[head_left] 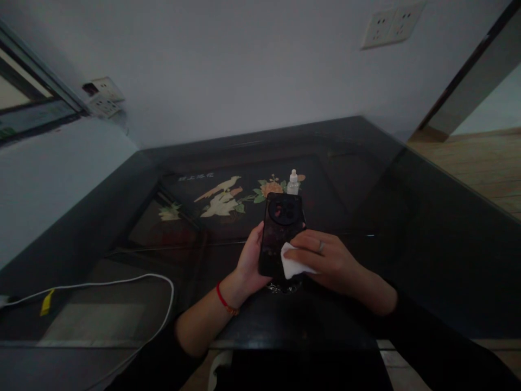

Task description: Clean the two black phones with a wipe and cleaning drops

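A black smartphone (273,239) with a large round camera ring is held back side up above the dark table. My left hand (249,260) grips it from the left and below, thumb along its edge; the fingers behind it are mostly hidden. Pressed against the lower right of the phone's back is a folded white cloth (293,266), pinched in my right hand (325,258). Whether the cloth is tissue or fabric I cannot tell. Just beyond the phone's top edge stands a small clear bottle (293,183) with a white cap.
The glossy dark table (391,217) carries a painted bird-and-flower design (222,203). A white cable (122,281) with a yellow tag (47,303) runs along the left and over the front edge. Wall sockets (393,26) sit on the white wall behind.
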Tool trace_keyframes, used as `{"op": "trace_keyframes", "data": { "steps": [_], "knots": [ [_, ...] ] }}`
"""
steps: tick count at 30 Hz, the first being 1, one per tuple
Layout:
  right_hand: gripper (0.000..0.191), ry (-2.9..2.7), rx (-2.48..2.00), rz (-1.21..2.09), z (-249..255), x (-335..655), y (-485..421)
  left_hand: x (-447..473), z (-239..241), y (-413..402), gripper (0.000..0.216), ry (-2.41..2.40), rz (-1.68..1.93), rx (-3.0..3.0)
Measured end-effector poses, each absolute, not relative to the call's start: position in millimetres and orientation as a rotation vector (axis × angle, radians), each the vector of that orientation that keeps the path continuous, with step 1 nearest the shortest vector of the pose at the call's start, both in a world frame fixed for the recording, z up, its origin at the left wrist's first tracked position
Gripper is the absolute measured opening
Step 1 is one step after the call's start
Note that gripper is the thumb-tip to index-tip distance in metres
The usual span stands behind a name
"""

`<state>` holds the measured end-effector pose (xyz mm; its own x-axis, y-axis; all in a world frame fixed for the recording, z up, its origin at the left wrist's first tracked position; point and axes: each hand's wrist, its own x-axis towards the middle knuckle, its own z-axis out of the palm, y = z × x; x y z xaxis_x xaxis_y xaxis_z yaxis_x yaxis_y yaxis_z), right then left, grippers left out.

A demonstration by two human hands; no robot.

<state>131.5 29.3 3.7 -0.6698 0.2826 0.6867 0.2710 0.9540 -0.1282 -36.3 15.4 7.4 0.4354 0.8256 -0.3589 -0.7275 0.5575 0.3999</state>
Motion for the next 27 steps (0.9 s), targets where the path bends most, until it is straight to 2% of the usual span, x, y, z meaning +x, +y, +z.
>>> {"op": "trace_keyframes", "data": {
  "steps": [4,10,17,27],
  "knots": [
    [0.02,-2.296,-0.438,-0.01,3,136,35,-36,11,15,0.057,0.554,0.982,0.172],
    [0.015,-2.384,-0.264,-0.022,6,127,25,-36,10,18,0.057,0.591,0.997,0.175],
    [0.023,-2.225,-0.505,0.019,6,141,35,-40,6,15,0.05,0.638,1.027,0.165],
    [0.026,-2.255,-0.513,0.043,0,136,30,-37,10,18,0.05,0.651,1.039,0.177]
  ]
}}
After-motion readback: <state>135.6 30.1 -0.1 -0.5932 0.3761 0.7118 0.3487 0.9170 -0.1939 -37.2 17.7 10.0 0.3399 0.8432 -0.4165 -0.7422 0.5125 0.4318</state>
